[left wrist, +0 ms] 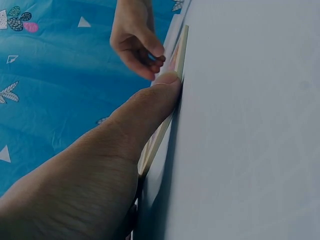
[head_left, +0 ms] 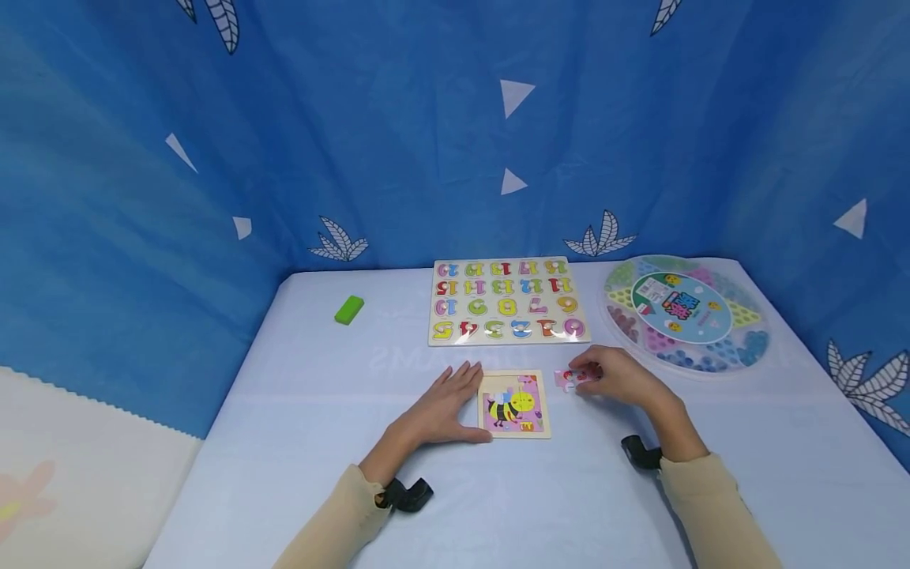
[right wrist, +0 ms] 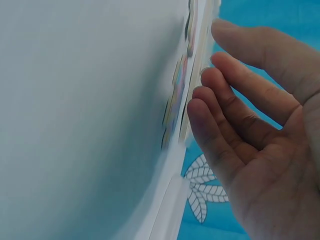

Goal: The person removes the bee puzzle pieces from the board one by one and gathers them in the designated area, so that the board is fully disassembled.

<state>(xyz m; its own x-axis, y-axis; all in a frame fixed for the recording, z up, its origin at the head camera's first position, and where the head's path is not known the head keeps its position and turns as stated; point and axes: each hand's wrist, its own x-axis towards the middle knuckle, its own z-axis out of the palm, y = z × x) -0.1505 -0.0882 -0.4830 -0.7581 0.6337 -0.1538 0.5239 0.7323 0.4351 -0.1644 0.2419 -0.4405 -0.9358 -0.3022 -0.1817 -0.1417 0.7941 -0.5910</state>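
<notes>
- The bee puzzle (head_left: pixel 513 405) lies flat on the counter (head_left: pixel 284 474), in the middle of the scene, its pale frame around a black-and-yellow bee on pink; a light patch shows at its far left.
- The left hand (head_left: pixel 444 407) is spread wide along the puzzle's left side, thumb apart from the fingers. The thumb touches the near edge, as the left wrist view shows; the fingers reach toward the far left corner.
- Just right of the puzzle are loose pieces (head_left: pixel 573 376), pink with red marks.
- The right hand (head_left: pixel 614 375) is over their right end, fingers lightly bent, with a narrow gap to the thumb. Nothing shows between them in the right wrist view; I cannot tell whether the fingertips touch a piece.
- Beyond the puzzle, a number board (head_left: pixel 509 302) lies flat, its numerals in colored rows.
- Far right, a round bead box (head_left: pixel 686 316) rests on the counter.
- Far left, a green block (head_left: pixel 349 310) lies alone.
- A blue curtain (head_left: pixel 398 142) with white triangles and leaves hangs behind the counter.
</notes>
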